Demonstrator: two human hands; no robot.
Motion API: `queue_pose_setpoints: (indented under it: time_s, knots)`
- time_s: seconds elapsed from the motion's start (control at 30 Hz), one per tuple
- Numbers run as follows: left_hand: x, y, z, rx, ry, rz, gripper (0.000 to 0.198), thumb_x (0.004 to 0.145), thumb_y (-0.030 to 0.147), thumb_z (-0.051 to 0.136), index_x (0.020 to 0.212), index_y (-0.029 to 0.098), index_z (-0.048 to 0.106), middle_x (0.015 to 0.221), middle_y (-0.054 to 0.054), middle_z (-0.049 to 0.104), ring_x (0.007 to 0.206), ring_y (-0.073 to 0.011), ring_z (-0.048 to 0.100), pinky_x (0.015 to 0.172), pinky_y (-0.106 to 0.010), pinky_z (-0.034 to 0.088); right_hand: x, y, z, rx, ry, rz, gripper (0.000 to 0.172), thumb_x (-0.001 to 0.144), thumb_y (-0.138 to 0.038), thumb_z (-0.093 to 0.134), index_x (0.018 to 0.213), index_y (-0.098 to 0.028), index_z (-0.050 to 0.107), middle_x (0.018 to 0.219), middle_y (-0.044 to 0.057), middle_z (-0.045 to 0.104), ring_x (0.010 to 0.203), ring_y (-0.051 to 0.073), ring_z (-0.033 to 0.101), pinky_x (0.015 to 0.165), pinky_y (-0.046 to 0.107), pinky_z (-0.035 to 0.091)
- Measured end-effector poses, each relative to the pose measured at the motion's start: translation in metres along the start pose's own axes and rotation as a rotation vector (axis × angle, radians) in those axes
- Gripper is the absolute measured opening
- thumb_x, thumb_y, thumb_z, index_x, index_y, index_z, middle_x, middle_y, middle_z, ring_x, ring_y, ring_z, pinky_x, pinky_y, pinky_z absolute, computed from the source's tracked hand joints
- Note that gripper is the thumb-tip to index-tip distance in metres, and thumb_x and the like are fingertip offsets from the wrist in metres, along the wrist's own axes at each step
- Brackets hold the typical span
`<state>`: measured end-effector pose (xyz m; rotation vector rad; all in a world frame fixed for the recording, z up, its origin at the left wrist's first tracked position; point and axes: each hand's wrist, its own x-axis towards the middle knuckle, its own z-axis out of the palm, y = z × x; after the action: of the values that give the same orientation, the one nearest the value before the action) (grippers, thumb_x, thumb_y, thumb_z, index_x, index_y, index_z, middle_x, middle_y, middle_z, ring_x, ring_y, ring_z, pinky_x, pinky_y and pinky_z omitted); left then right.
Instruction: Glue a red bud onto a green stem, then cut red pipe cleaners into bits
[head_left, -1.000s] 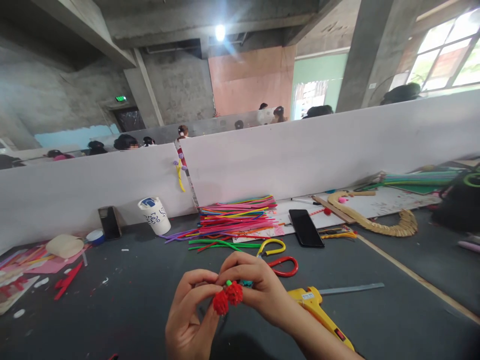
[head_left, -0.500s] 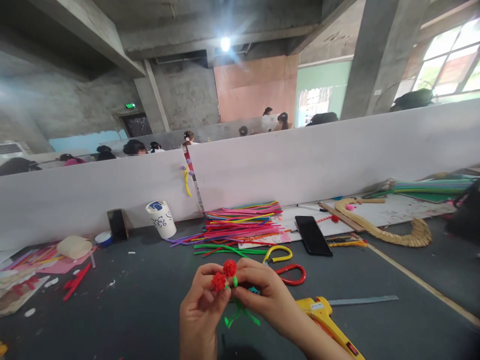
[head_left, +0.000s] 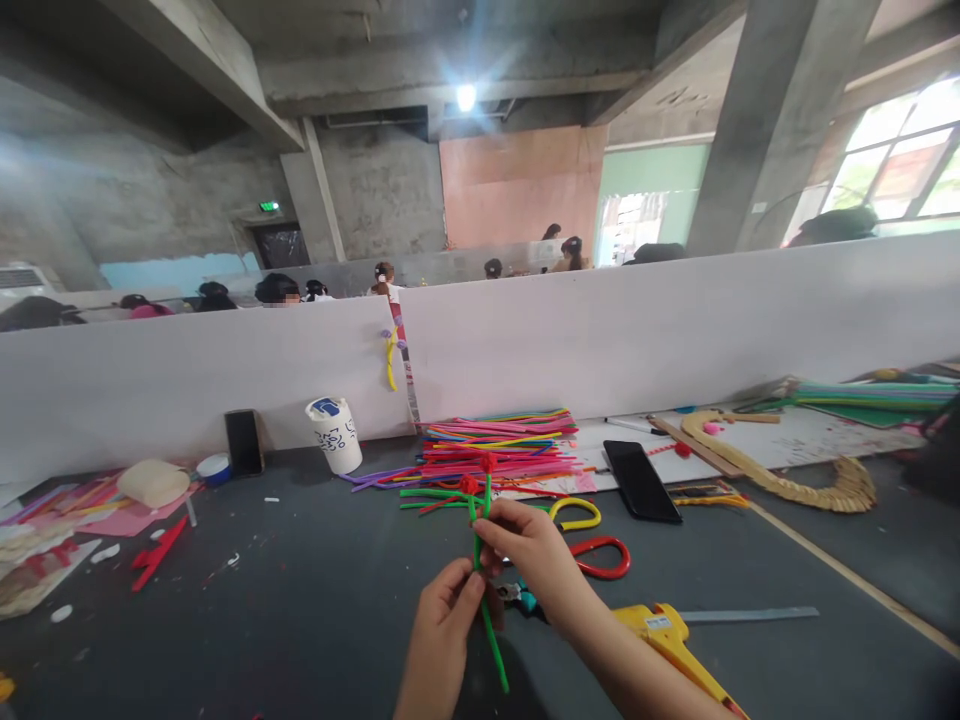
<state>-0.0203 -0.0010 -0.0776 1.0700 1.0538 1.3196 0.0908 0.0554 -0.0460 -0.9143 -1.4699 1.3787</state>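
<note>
Two pipe-cleaner flowers (head_left: 488, 462) with small red heads and fuzzy green stems stand upright between my hands. My right hand (head_left: 517, 540) pinches the stems just below the heads. Lower down, my left hand (head_left: 448, 608) has its thumb and fingers closed on the same stems, and a green end hangs out beneath it. Behind my right hand lie scissors with one yellow and one red handle (head_left: 600, 557); their blades are hidden. Pliers with teal grips (head_left: 525, 600) show partly under my right wrist. Beside my right forearm rests a yellow glue gun (head_left: 664, 630) with a clear glue stick.
A bundle of coloured pipe cleaners (head_left: 495, 440) lies against the white partition (head_left: 600, 340). Right of it is a black phone (head_left: 642, 480). A white cup (head_left: 334, 437), another phone (head_left: 244, 443) and paper scraps (head_left: 105, 510) stand or lie left. People sit beyond the partition.
The flowers have risen and turned upright, their stems now stretched out between my hands. My left hand has moved lower and right, down the stems; my right hand holds them higher.
</note>
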Motion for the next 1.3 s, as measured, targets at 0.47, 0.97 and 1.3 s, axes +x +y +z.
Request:
queue_pose_setpoints:
  time_s: [0.47, 0.97, 1.3]
  knots:
    - [0.012, -0.022, -0.01, -0.158, 0.104, -0.11, 0.037, 0.068, 0.053, 0.055, 0.068, 0.016, 0.05, 0.039, 0.009, 0.042, 0.027, -0.0042, 0.035, 0.031, -0.016, 0.023, 0.043, 0.019, 0.016, -0.142, -0.029, 0.059, 0.024, 0.07, -0.035, 0.056, 0.063, -0.013, 0.061, 0.044, -0.006, 0.041, 0.04, 0.006, 0.035, 0.04, 0.02, 0.025]
    - [0.012, -0.027, -0.017, -0.291, 0.311, -0.113, 0.034, 0.068, 0.047, 0.058, 0.077, 0.015, 0.052, 0.053, 0.001, 0.057, 0.042, -0.0121, 0.056, 0.04, -0.021, 0.04, 0.096, -0.011, 0.009, -0.686, -0.061, -0.072, 0.028, 0.08, -0.031, 0.045, 0.064, -0.013, 0.058, 0.048, -0.004, 0.049, 0.044, 0.009, 0.047, 0.045, 0.022, 0.037]
    - [-0.002, -0.035, 0.008, 0.195, 0.37, 0.275, 0.013, 0.077, 0.026, 0.049, 0.081, 0.019, 0.058, 0.089, -0.009, 0.059, 0.071, -0.017, 0.056, 0.059, -0.027, 0.043, 0.13, 0.009, 0.039, -1.316, -0.506, -0.208, 0.027, 0.086, -0.029, 0.049, 0.11, -0.016, 0.051, 0.111, 0.007, 0.053, 0.091, 0.018, 0.055, 0.076, 0.038, 0.047]
